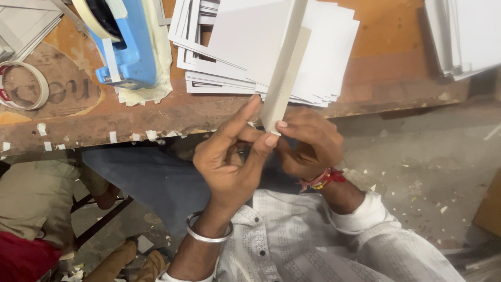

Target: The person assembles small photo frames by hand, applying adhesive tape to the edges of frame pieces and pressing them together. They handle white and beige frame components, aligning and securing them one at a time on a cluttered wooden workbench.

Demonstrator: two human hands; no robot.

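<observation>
Both hands meet just below the table edge, at the lower end of a folded card.

L hand: fingers partly curled, forefinger stretched up toward the card's left side, thumb tip pressed near the card's bottom corner. Not a full fist, more a loose pinch. Steel bangle on the wrist.

R hand: fingers curled in, thumb tip on the card's bottom end from the right side. It grips the card w/ the L hand. Red thread band on the wrist, white patterned sleeve below.

Card: pale grey-white, long & narrow, stands tilted w/ its top leaning right, past the frame's top edge. One flap seen edge-on, the other flap wider & lighter to its left. It rises in front of a fanned stack of white sheets lying on the table.

Left of the stack: blue tape dispenser on the table, w/ a loose tape roll farther left. Small tape bits stuck along the table edge. Another pile of sheets well right of the stack. Below the table's left part, another person's khaki-clad leg.
</observation>
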